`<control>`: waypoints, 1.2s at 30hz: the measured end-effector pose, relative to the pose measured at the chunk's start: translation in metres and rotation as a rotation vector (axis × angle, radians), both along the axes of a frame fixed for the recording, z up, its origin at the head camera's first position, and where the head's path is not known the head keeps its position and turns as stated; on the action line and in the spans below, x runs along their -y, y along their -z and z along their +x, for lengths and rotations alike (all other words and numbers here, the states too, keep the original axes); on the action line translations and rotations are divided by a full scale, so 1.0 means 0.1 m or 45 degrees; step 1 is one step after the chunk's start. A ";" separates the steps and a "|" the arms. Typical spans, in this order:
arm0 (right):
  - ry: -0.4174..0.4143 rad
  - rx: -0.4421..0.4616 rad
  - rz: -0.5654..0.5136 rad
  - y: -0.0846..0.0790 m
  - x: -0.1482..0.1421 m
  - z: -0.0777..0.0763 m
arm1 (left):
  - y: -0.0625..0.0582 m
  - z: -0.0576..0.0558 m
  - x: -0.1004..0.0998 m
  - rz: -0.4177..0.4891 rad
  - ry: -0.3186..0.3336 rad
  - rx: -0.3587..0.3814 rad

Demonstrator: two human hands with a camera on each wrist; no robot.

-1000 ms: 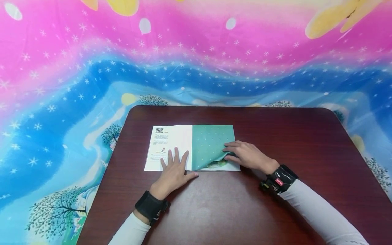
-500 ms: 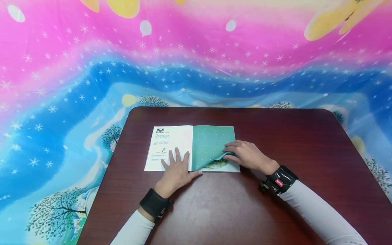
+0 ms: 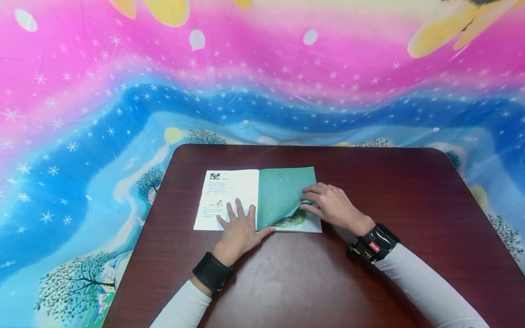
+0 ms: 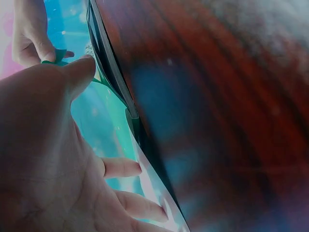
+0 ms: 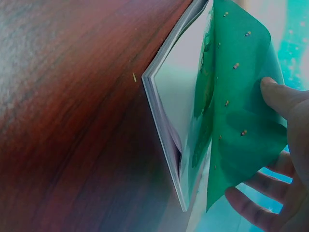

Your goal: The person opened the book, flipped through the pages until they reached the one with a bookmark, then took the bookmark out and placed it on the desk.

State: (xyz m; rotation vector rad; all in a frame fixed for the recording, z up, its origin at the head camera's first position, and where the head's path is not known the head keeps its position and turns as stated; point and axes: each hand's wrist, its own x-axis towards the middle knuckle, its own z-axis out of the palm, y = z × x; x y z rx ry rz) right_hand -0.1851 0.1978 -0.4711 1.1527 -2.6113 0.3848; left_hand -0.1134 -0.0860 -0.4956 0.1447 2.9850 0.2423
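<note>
An open picture book lies on the table, its white left page (image 3: 242,184) printed with small text and a little photo. My left hand (image 3: 239,232) rests on that page with fingers spread, thumb along the bottom edge at the spine side. My right hand (image 3: 333,205) pinches the lower outer corner of the dotted green page (image 3: 279,189) between thumb and fingers. That corner is lifted and curled back, baring part of an illustrated page (image 3: 310,223) beneath. In the right wrist view, the green sheet (image 5: 241,92) stands up from the book's stacked pages (image 5: 169,96).
The dark reddish-brown table (image 3: 389,182) has rounded far corners. Behind it hangs a pink and blue cloth (image 3: 262,82) with snowflakes and trees. Black bands with cameras sit on the left wrist (image 3: 212,272) and right wrist (image 3: 377,241).
My left hand has slid slightly right, its thumb now reaching further along the bottom edge. The right hand keeps its pinch, and the green page's corner is lifted a little more.
</note>
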 end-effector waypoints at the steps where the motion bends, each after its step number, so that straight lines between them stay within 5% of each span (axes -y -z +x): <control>1: 0.000 -0.016 -0.011 -0.01 0.00 -0.01 | 0.00 0.00 0.00 -0.004 0.001 -0.003; 15: 0.038 -0.112 -0.114 -0.16 0.01 -0.01 | -0.02 0.00 -0.02 -0.068 0.013 0.042; 27: 0.308 0.093 -0.081 -0.30 -0.13 0.04 | -0.06 -0.02 0.00 0.003 0.017 0.062; 36: -0.010 0.353 0.203 -0.14 -0.16 0.12 | -0.10 -0.03 0.04 0.127 -0.027 0.059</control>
